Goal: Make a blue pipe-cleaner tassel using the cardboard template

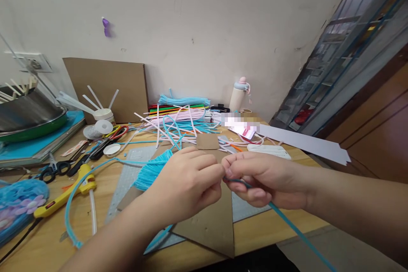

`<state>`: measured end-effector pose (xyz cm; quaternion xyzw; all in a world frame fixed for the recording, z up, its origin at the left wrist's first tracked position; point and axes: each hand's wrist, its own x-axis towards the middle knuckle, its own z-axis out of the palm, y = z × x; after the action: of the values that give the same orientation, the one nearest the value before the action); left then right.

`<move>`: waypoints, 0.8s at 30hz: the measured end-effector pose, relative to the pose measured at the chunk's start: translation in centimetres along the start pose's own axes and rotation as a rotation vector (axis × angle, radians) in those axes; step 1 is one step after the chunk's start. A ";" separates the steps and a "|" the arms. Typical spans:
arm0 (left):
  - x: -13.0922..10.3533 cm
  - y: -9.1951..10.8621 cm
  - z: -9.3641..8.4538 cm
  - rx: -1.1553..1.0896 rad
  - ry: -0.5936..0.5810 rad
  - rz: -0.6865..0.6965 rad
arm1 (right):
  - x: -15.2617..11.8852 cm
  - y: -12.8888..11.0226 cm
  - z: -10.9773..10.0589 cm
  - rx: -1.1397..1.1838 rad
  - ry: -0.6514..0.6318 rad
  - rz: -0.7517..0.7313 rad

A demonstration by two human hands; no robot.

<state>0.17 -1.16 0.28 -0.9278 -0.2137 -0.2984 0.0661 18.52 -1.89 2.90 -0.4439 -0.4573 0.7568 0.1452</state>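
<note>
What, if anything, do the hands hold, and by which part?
The right hand holds a long, thin blue strand, just above the stretch slanting toward lower right; whether the left hand also grips it is hidden.

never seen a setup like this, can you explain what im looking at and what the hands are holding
There is no machine here: these are a person's own bare hands, seen by one camera worn on the head, looking forward and down.

The left hand and right hand are close together above a wooden table. A blue fuzzy strand runs through the fingers of the right hand. The left hand is closed, but what it pinches is hidden.

Beneath and behind them are a piece of brown cardboard and a wound blue bundle. A yellow glue gun lies to the left; farther back is a pile of colored fuzzy stems.
</note>
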 end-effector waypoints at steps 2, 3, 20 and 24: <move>0.0 0.4 0.5 -0.011 0.074 -0.046 | 0.2 0.4 0.1 -0.190 0.104 -0.145; 0.1 0.7 0.7 -0.041 0.102 -0.092 | 0.3 0.7 0.1 -0.332 0.179 -0.277; 0.1 0.5 0.0 -0.096 0.049 -0.124 | -0.6 0.2 -0.5 -0.075 -0.005 -0.067; -0.1 0.3 0.2 -0.022 0.101 -0.104 | -0.6 0.4 -0.9 0.160 -0.082 0.032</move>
<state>0.29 -1.39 0.09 -0.8999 -0.2546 -0.3503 0.0510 19.66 -1.93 2.76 -0.4067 -0.3938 0.8107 0.1492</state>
